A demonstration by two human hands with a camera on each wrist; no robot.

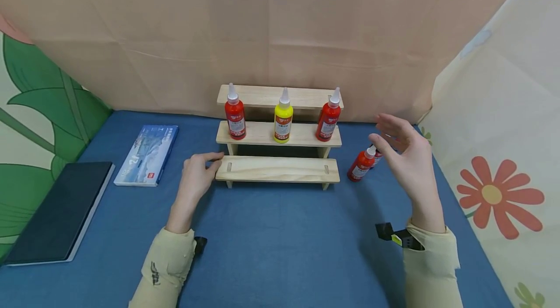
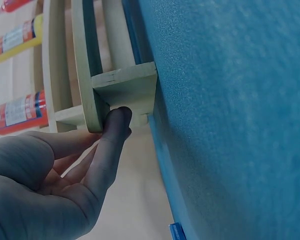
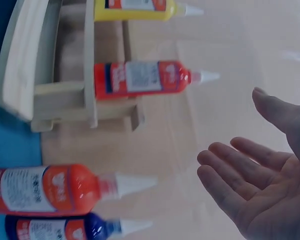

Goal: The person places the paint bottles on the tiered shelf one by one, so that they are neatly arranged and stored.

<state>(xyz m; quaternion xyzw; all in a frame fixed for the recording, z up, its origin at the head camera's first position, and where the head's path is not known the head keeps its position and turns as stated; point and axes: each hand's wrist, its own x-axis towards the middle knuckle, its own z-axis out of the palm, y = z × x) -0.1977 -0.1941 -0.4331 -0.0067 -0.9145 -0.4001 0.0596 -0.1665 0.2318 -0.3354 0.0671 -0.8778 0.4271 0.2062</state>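
A three-tier wooden display rack (image 1: pixel 280 169) stands against the back cloth. Its lowest step is pinched at the left end between the thumb and fingers of my left hand (image 1: pixel 197 177), also plain in the left wrist view. On the middle step stand a red bottle (image 1: pixel 236 116), a yellow bottle (image 1: pixel 283 121) and a second red bottle (image 1: pixel 328 121), all with white nozzles. My right hand (image 1: pixel 404 152) hovers, fingers loosely extended and holding nothing, by another red bottle (image 1: pixel 359 168) on the table. Behind that one, a dark blue bottle (image 3: pixel 50 228) is partly hidden in the head view.
A light-blue boxed item or book (image 1: pixel 146 155) lies left of the rack. Farther left is a dark notebook (image 1: pixel 61 211). Blue cloth (image 1: pixel 280 240) covers the table, with a beige cloth (image 1: pixel 262 21) behind and a flower-printed wall (image 1: pixel 492 194) on the right.
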